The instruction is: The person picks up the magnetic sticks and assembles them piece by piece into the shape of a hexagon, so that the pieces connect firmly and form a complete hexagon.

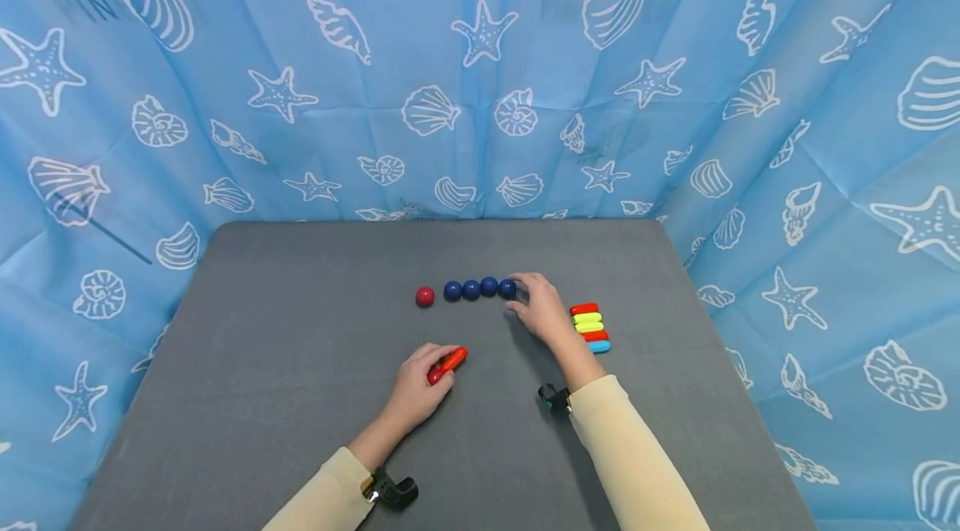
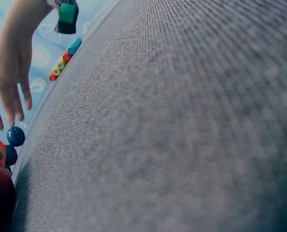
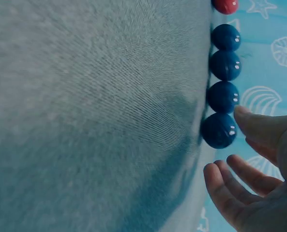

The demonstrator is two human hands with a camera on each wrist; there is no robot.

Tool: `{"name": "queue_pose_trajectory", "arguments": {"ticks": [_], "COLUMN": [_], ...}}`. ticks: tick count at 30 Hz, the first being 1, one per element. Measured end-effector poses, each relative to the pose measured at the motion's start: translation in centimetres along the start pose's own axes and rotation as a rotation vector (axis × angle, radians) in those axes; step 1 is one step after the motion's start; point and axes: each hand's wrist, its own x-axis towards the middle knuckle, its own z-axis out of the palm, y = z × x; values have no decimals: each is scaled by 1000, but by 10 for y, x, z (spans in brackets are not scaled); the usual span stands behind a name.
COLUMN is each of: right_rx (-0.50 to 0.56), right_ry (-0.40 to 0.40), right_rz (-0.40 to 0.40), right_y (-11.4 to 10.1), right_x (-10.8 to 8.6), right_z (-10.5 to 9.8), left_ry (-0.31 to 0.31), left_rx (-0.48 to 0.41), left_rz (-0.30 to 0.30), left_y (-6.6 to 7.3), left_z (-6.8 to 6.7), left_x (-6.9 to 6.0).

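My left hand (image 1: 420,383) holds a red ball (image 2: 0,186) and an orange-red stick (image 1: 455,358) with rounded ends, low over the grey table. Both sit between its thumb and fingers. Farther back, my right hand (image 1: 543,308) is at the right end of a row of several dark blue balls (image 1: 471,289). In the right wrist view its thumb is beside the end blue ball (image 3: 219,130), while the other fingers are spread apart from it. A second red ball (image 1: 425,296) lies just left of the row, with a small gap.
Right of the right forearm, several coloured sticks (image 1: 588,318) in red, yellow-green and blue lie side by side. The grey cloth-covered table (image 1: 300,306) ends at a blue curtain (image 1: 420,164) with white shell and starfish prints. Each wrist wears a black strap (image 1: 553,398).
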Motion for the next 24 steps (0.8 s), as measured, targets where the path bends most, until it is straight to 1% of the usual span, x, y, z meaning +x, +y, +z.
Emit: {"name": "queue_pose_trajectory", "arguments": {"ticks": [2,5,10,14,17,21,24], "right_rx": [2,-8,-26,-6,22,93,140], "right_ry": [-23,-41,-19,-1,-8,-37,-63], "right_rz": [13,13,34,57,46,-16,-68], "right_y": [1,3,6,5,1,-7,-13], "right_x": [5,10,7,-5,-19,-39,-51], "right_z": [3,8,15,18,21,28,34], "left_ry": [3,5,4,20,49,76,81], "left_rx": [-4,-1,-10,-7,15,36,38], "left_rz": [1,11,20,18,30,48,47], "left_y": [-1,-3,-3,-2,-1,-1,-1], "left_z": [0,1,2,2,3,3,3], "left_x": [-1,-1,-2,-1,0,0,-1]}}
